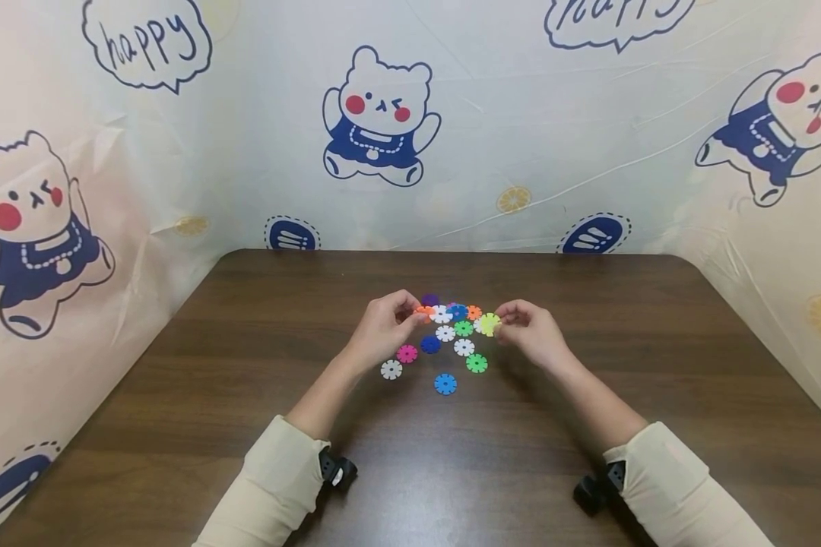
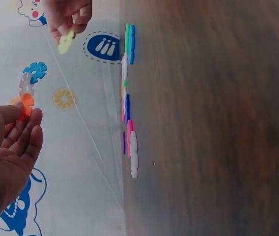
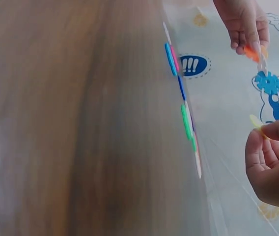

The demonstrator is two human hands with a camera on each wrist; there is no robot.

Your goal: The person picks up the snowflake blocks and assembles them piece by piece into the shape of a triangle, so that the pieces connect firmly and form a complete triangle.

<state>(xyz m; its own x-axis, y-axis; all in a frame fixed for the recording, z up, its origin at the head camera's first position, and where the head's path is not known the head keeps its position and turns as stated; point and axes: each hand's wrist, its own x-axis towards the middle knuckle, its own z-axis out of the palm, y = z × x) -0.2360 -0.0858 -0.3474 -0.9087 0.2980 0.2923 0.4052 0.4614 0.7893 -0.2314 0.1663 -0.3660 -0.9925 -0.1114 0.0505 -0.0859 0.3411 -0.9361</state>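
My left hand (image 1: 385, 325) pinches an orange notched plastic disc (image 2: 27, 103) between thumb and fingers. A white notched disc (image 2: 25, 84) is joined to it, and a blue one (image 3: 268, 83) sits at the far end of this short chain. Facing it, my right hand (image 1: 532, 331) pinches a yellow notched disc (image 3: 255, 121) by its edge. In both wrist views the yellow disc and the blue end of the chain are apart. Both hands are raised above the tabletop.
Several loose notched discs lie on the brown wooden table (image 1: 280, 304) between and in front of the hands. Among them are a pink disc (image 1: 407, 354), a light blue disc (image 1: 445, 384) and a green disc (image 1: 477, 363). A patterned cloth (image 1: 479, 137) hangs behind the table.
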